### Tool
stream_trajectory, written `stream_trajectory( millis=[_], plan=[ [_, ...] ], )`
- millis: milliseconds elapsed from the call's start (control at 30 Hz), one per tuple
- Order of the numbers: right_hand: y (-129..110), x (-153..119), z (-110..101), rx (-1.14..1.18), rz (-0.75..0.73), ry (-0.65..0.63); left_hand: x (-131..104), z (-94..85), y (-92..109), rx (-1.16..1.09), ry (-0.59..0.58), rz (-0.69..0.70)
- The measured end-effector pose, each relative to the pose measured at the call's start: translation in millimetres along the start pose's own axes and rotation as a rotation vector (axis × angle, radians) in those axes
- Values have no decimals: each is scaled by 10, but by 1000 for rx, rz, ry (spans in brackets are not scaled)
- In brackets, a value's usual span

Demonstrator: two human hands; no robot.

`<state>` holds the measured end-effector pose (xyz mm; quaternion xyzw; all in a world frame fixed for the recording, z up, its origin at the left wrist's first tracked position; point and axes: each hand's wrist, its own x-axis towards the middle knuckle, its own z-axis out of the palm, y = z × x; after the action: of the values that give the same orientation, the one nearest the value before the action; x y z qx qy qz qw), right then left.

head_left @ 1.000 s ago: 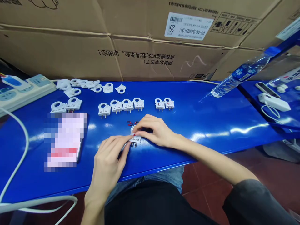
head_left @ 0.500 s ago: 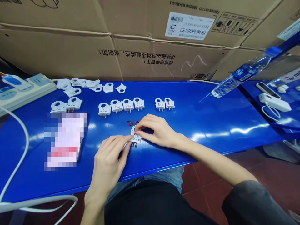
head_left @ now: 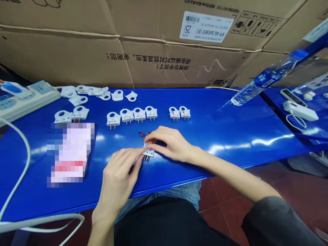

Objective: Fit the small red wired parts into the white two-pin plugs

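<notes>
A white two-pin plug (head_left: 149,152) with a ring-shaped handle lies between my hands, pins pointing toward me. My left hand (head_left: 120,171) pinches its left side between thumb and fingers. From the right, my right hand (head_left: 170,143) closes its thumb and fingertips over the upper part, covering most of the ring. Whether a small piece sits under those fingertips is hidden. Just beyond them lie a few small red-and-black parts (head_left: 141,134). Farther back stand several similar white plugs (head_left: 139,115) in a row, and two more plugs (head_left: 174,113) to their right show red bits inside.
White ring-shaped covers (head_left: 117,95) lie along the back of the blue table (head_left: 205,133). At left are a power strip (head_left: 28,100), a white cable (head_left: 27,150) and a blurred-out flat item (head_left: 73,152). A water bottle (head_left: 269,78) leans at right. Cardboard boxes (head_left: 153,44) stand behind.
My right fingertips have shifted slightly left over the plug and now cover its ring and the red spot seen before. My left hand keeps its pinch.
</notes>
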<state>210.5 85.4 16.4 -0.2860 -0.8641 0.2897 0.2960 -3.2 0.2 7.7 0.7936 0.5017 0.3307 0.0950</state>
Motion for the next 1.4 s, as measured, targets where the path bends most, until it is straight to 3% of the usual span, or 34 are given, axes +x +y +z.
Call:
stream_trajectory(
  millis=[267,633,1400],
  plan=[
    [19,-13,-13,-72,-57,-33,0,1,-9,4,-4,-5],
    [-49,15,-136,-108,-19,-80,-20,27,-25,36,17,-46],
    [-46,-6,-62,-243,51,-156,-15,17,-3,48,38,-95]
  ],
)
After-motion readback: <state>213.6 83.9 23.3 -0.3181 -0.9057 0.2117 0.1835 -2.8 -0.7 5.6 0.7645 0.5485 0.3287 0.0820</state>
